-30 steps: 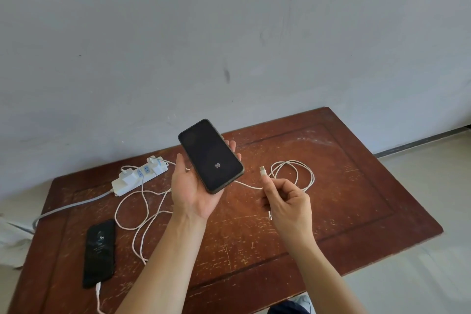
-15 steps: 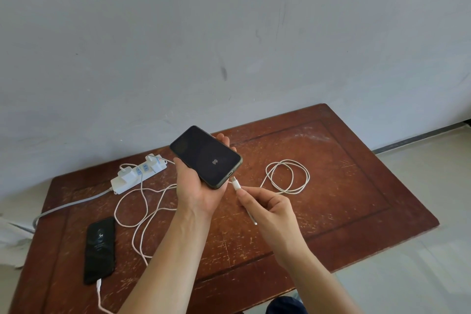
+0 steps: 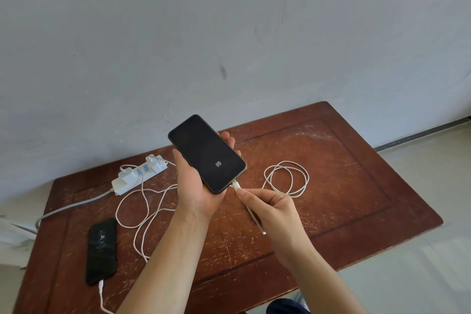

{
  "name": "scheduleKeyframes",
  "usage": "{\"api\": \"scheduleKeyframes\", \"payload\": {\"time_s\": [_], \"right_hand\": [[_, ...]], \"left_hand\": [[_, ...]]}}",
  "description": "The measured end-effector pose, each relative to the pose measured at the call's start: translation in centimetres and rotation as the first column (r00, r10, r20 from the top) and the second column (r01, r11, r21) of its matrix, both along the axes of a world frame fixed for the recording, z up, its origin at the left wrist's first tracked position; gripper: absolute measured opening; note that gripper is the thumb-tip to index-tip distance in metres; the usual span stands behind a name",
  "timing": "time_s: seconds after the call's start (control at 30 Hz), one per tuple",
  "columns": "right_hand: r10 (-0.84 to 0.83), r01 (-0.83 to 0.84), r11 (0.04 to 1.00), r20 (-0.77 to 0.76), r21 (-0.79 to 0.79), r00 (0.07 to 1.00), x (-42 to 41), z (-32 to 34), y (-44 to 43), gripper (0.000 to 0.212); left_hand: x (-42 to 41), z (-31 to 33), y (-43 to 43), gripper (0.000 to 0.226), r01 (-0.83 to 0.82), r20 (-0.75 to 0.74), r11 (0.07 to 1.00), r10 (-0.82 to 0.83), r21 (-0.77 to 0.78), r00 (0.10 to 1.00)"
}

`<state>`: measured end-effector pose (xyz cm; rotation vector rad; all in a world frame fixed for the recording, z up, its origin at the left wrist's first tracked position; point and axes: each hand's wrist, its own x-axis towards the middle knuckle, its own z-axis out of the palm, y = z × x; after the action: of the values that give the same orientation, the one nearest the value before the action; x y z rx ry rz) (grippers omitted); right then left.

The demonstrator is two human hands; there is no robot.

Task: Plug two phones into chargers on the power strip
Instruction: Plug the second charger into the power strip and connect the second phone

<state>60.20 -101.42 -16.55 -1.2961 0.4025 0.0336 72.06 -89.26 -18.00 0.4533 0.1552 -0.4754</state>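
No readable words, brands or numbers anywhere. Only a small pale mark on the dark screen of the held phone (image 3: 207, 153), perhaps a charging sign, too blurred to read. Faint white figure on the second phone (image 3: 101, 250) near the table's (image 3: 356, 186) left edge, likewise illegible.

The left hand (image 3: 196, 186) holds a dark phone (image 3: 207, 153) above the wooden table (image 3: 356, 181) while the right hand (image 3: 272, 209) pinches a white cable plug (image 3: 236, 186) at its bottom edge.
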Motion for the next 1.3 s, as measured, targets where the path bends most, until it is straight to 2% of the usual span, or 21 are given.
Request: {"api": "scheduleKeyframes", "payload": {"time_s": [0.17,0.4,0.63,1.3], "right_hand": [[0.014,-0.014,1.0,-0.002,0.028,1.0,0.3,0.0,-0.6,0.017],[0.008,-0.009,1.0,0.014,0.026,1.0,0.2,-0.4,-0.3,0.03],[-0.013,0.013,1.0,-0.011,-0.009,1.0,0.0,-0.6,-0.6,0.029],[-0.009,0.009,1.0,0.032,0.001,0.999,-0.2,-0.5,-0.2,0.031]], "left_hand": [[0.2,0.3,-0.3,0.066,0.048,0.042,0.996,-0.051,0.07,0.998],[0.5,0.4,-0.3,0.067,0.04,0.076,0.988,-0.052,0.149,0.996],[1.0,0.5,-0.2,0.068,0.026,0.128,0.984,-0.049,0.175,0.991],[0.3,0.6,-0.3,0.069,-0.006,0.092,0.982,-0.011,0.188,0.996]]}}
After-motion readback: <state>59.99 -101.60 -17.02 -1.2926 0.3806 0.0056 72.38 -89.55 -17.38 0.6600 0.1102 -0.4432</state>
